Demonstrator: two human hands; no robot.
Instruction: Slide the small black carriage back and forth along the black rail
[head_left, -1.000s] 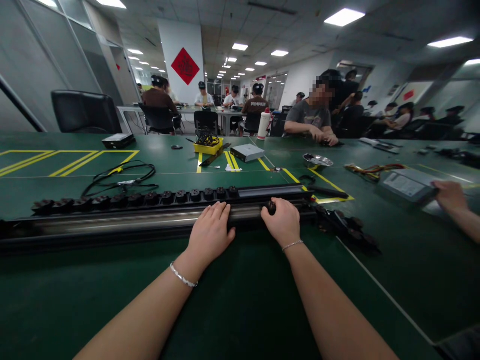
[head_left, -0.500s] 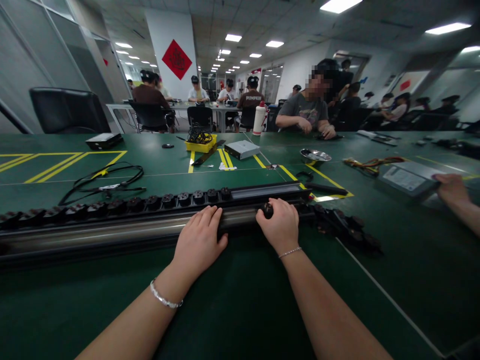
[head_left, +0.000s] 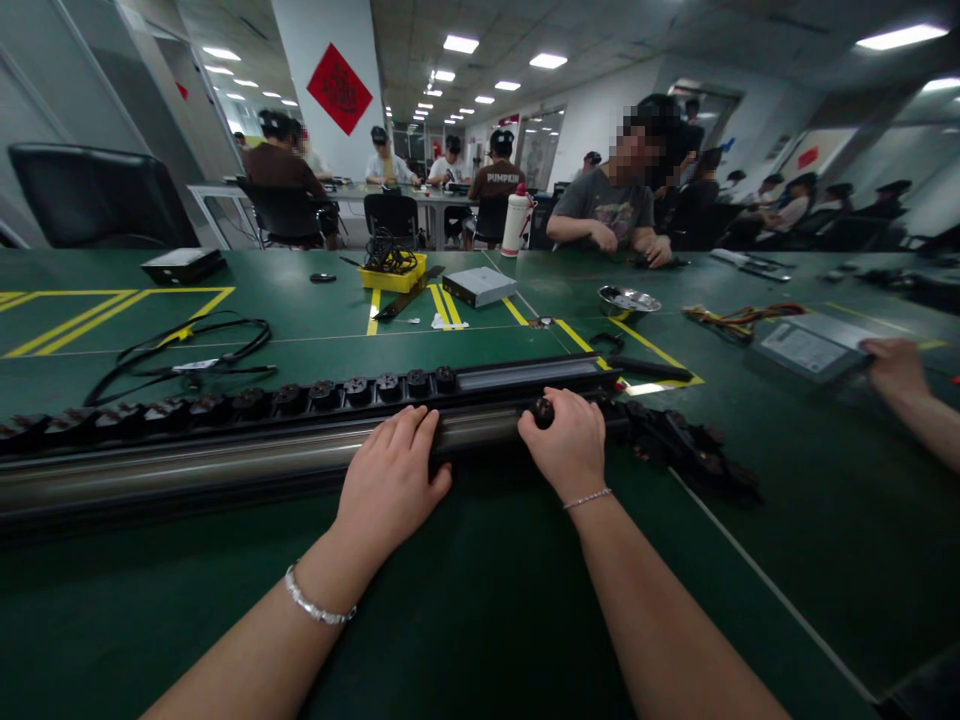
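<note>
A long metal rail (head_left: 225,458) with black edges lies across the green table in front of me. My left hand (head_left: 390,480) is laid over it, fingers across the top and thumb at the near side. To the right, my right hand (head_left: 568,440) has its fingers curled round a small black round socket-like piece (head_left: 543,411) at the rail's top; its lower part is hidden. Behind the rail runs a parallel black strip (head_left: 517,377) with a row of similar black sockets (head_left: 324,394). More black pieces (head_left: 697,455) lie beyond the rail's right end.
Coiled black cables (head_left: 187,360) lie at left. Further back are a yellow box (head_left: 394,276) of cables, a grey metal box (head_left: 480,286), a steel bowl (head_left: 628,300) and a white bottle (head_left: 515,225). At right, another person's hand (head_left: 896,365) touches a power supply (head_left: 806,350).
The head view has shifted slightly. My right hand appears a little further right, still on the black round piece. My left hand stays on the rail.
</note>
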